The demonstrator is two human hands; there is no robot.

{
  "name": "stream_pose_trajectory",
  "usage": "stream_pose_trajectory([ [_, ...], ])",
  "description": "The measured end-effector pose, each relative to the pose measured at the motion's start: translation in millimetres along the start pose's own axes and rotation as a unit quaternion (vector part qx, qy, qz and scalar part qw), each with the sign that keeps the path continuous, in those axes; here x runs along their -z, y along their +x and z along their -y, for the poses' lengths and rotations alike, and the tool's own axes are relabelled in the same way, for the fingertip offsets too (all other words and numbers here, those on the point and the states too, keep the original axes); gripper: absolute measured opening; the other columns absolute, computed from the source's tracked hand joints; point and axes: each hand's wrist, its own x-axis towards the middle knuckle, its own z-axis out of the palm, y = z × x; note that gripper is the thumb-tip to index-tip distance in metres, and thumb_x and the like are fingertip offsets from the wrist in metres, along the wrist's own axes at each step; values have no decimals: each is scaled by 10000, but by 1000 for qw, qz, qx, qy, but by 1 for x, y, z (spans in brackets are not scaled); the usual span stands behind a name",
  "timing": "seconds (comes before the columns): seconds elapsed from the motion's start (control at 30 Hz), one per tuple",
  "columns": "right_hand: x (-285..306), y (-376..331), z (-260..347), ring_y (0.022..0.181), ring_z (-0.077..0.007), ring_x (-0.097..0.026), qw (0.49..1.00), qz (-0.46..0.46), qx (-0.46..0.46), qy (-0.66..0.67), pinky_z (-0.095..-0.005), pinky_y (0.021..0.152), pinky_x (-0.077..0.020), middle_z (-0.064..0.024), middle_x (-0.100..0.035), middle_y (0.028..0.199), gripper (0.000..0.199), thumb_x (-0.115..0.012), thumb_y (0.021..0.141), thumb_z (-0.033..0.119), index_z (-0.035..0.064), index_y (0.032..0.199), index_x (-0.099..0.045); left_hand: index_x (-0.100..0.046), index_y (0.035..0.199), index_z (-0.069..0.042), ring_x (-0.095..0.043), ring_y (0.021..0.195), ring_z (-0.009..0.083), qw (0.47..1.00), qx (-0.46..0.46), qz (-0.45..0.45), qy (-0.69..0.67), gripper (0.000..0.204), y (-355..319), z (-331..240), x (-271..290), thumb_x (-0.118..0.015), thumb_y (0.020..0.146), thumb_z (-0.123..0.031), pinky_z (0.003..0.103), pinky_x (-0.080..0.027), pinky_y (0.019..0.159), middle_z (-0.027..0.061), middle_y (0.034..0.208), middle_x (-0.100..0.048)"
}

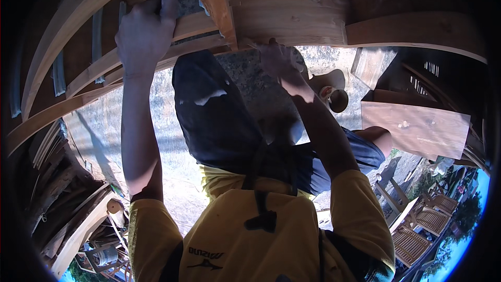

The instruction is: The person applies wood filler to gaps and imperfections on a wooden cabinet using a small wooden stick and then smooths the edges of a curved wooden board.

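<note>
A wooden furniture frame (99, 68) with curved rails stretches across the top of the view. My left hand (145, 34) is closed over one of its rails at the upper left, fingers curled and partly in shadow. Below the edge of a flat wooden panel (287, 8), my right hand (276, 58) is raised with its fingers bent together. Something thin and pale seems to poke out from those fingers toward the panel edge, but shadow hides what it is. An upright wooden post (211, 0) stands between my two hands.
An open tin can (336, 99) is on the sunlit floor right of my right forearm. Beyond it lies a flat reddish-brown board (417, 128). Slatted wooden chairs (428, 224) are at the lower right. Scrap wood (57, 203) is piled on the left.
</note>
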Motion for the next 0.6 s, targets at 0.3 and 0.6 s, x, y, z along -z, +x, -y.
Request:
stream_pose_trajectory([
  [0.3, -43, -1, 9, 953, -444, -692, 997, -69, 8, 25, -544, 804, -578, -291, -602, 1199, 406, -495, 929, 145, 146, 1320, -605, -775, 1025, -161, -682, 983, 445, 1000, 1, -6, 4, 479, 0, -1, -3, -488, 955, -538, 518, -525, 927, 207, 968, -734],
  [0.6, -21, -3, 21, 1021, -426, -680, 999, -28, 5, 19, -543, 837, -565, -283, -615, 1205, 464, -543, 902, 127, 88, 1364, -550, -775, 1004, -151, -685, 978, 440, 1000, 10, 0, 17, 483, 1, 3, -2, -487, 960, -537, 519, -528, 924, 201, 968, -735],
])
